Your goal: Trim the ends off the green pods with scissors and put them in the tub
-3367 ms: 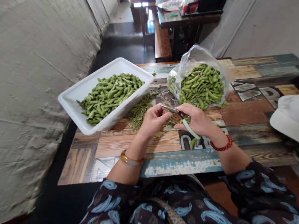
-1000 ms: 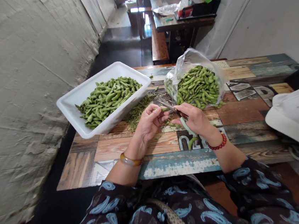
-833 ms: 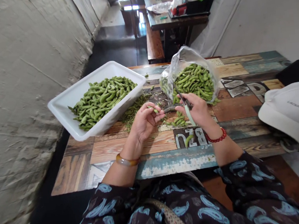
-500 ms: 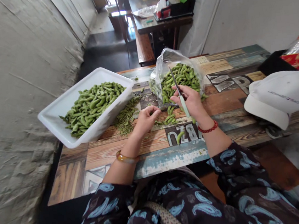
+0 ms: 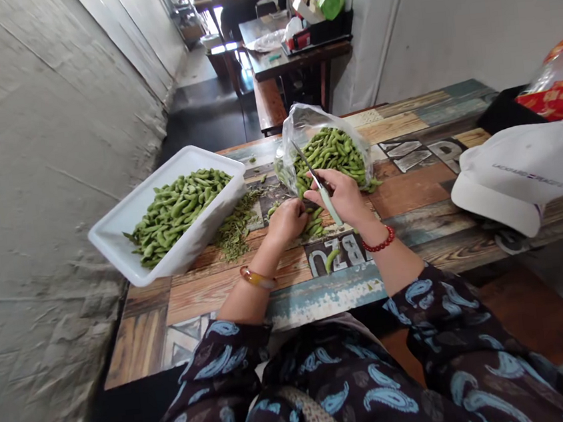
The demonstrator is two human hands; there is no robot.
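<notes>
Apparently for easy reach, the bag (image 5: 300, 116) of pods (image 5: 336, 153) lies near the far edge of the table (image 5: 402, 206) and the tub (image 5: 213, 222) by its left edge, while the right hand (image 5: 344, 197) grips scissors (image 5: 330, 204) and the left hand (image 5: 287, 221), beside loose pods (image 5: 316, 226), hides whether it pinches any.

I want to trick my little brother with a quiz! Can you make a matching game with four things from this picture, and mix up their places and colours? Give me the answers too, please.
Things:
1 scissors
2 tub
3 cap
4 bead bracelet

Places and colours:
A red
B in the right hand
C white, with lettering
D holding green pods, left of the scraps

Right pairs: 1-B, 2-D, 3-C, 4-A
</notes>
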